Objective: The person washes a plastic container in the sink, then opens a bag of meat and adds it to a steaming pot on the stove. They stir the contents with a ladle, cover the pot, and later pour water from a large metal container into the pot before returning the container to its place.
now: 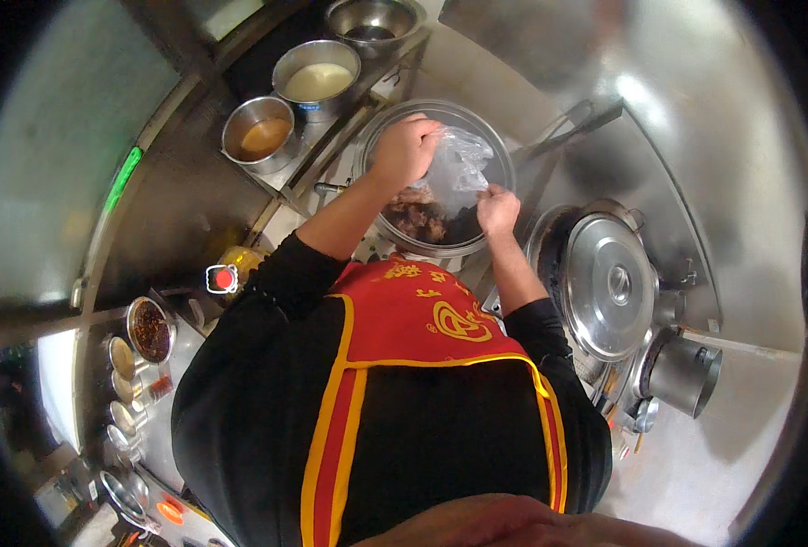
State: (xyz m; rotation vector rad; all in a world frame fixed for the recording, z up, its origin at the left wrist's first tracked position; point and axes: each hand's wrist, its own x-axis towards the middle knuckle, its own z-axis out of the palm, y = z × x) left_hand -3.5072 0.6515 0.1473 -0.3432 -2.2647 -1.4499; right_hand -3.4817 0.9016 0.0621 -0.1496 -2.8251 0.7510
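Note:
A clear plastic bag (pixel 460 161) hangs between my two hands, over a wide round metal basin (pixel 453 247). My left hand (pixel 407 147) grips the bag's upper left edge, its fingers curled shut on the plastic. On the bag's lower right edge my right hand (pixel 498 208) is closed the same way. Brown chunks that look like meat (pixel 417 217) lie in the basin below, partly behind the bag and my left forearm. Whether the bag holds anything, I cannot tell.
To the upper left stand metal pots with brown liquid (pixel 265 140) and pale liquid (pixel 320 82), and a steel bowl (pixel 375 26). A large lidded pot (pixel 609 287) is on the right. An oil jug (pixel 240 267) stands left, near a bowl of dark seasoning (pixel 151 330).

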